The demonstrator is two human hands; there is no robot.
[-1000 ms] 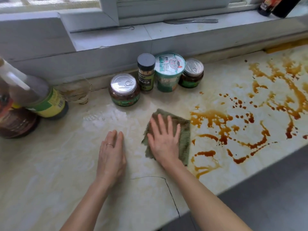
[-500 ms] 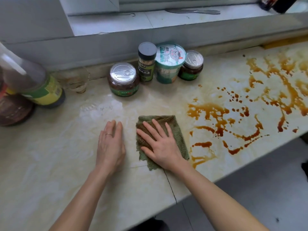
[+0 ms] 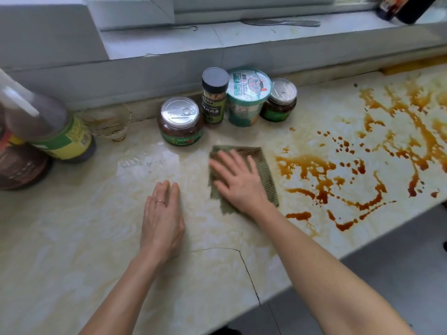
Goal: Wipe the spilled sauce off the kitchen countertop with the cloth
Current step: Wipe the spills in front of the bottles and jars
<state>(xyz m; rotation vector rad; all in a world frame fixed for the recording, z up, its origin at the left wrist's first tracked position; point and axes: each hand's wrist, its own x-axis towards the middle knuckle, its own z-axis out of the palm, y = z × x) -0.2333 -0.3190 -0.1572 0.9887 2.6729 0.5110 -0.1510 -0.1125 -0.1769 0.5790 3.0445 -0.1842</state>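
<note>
Along the back edge of the desk [image 3: 72, 238] stand four containers close together: a wide jar [image 3: 180, 122] with a pull-tab lid and dark contents, a slim bottle [image 3: 214, 97] with a dark cap holding pale strips, a sealed teal tub [image 3: 248, 97] whose contents are hidden, and a smaller jar [image 3: 280, 100] with a pull-tab lid, also dark inside. At far left a large bottle [image 3: 48, 126] with a green and yellow label holds dark liquid; a dark container [image 3: 19, 165] sits beside it, partly cut off, and a clear glass cup [image 3: 108, 122] stands just to the large bottle's right. Your right hand [image 3: 239, 180] lies flat on the green cloth [image 3: 264, 170], fingers straight and spread, grip released, pressing down rather than grasping. The cloth rests on the desk in front of the jars, its right edge just beside the nearest pool of sauce [image 3: 312, 170]; contact cannot be confirmed. The sauce spreads in brown streaks and drops across the right part of the desk. Your left hand [image 3: 162, 221] rests palm down on bare desk left of the cloth, grip released, a ring on one finger. A crack [image 3: 246, 269] runs through the desk near its front edge. On the window ledge lies a flat metal utensil [image 3: 283, 22].
</note>
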